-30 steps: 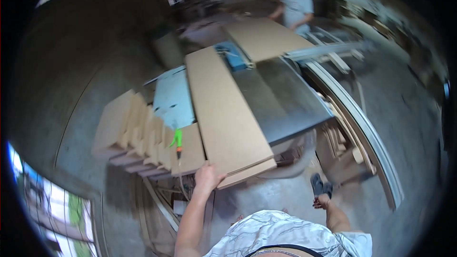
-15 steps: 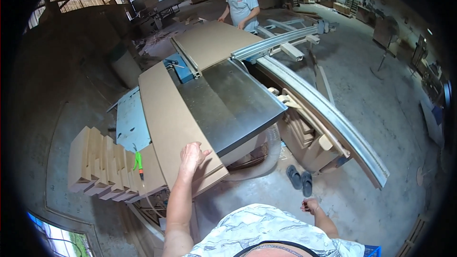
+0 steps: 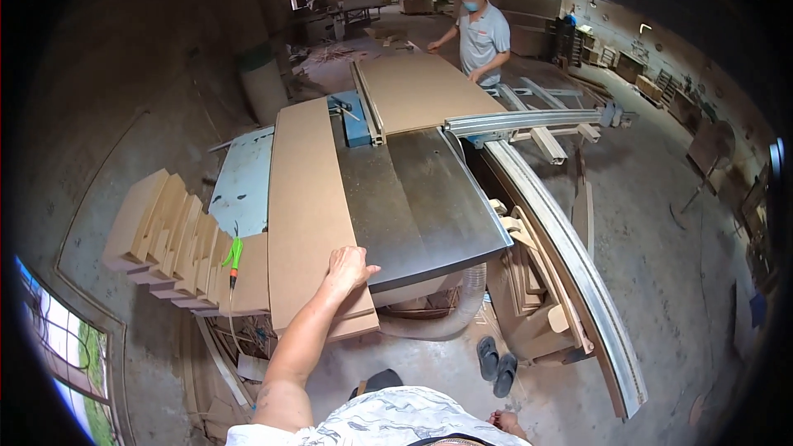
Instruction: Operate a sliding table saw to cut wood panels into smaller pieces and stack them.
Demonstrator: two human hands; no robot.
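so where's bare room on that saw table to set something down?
The dark table top is bare between the long board under the left hand and the curved rail. The pale blue side panel is partly free. Crowded: stacked offcuts at left, and the big panel fills the far end.

White patterned shirt, bare forearm, no gloves.

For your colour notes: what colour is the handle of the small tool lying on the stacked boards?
Bright green handle, head view.
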